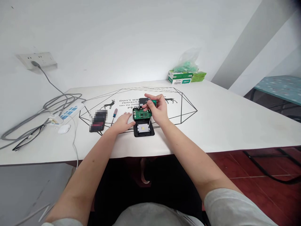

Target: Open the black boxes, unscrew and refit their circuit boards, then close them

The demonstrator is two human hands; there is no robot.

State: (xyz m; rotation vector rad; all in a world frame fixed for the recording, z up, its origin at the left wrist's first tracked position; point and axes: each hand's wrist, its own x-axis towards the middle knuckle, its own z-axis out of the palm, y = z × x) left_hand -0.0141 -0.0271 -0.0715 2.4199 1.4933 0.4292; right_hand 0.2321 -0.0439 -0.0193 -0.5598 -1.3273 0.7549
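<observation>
A small black device lies open on the white table, with a green circuit board in its far half and a pale pad in its near half. My right hand is closed round a green-handled screwdriver whose shaft points down at the device's right side. My left hand rests flat on the table, fingers stretched out, fingertips touching the device's left edge. A second screwdriver with a red and blue handle lies just left of that hand.
A dark blurred object lies left of the spare screwdriver. A power strip, a white mouse and tangled cables fill the table's left side. Green boxes under a plastic bag stand at the far edge.
</observation>
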